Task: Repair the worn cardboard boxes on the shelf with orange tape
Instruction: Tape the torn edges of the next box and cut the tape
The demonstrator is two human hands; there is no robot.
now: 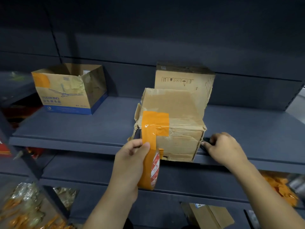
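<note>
you stand at a dark blue-grey shelf in a dim room, its back panel in shadow. at far left, foil-wrapped goods crowd the lower tier, blurred and cut off by the frame. an open-topped printed box sits at the shelf's left, an orange patch on its upper corner, its lettering too soft to read. your left hand grips the orange tape roll just below the shelf edge, thumb pinching a strip that runs up onto the worn cardboard box at the shelf's front edge, where orange tape already covers the top left corner. a taller carton stands directly behind it. your right hand curls around a small dark object beside the box's right side; what it is cannot be made out. orange packets lie blurred at lower right.
</note>
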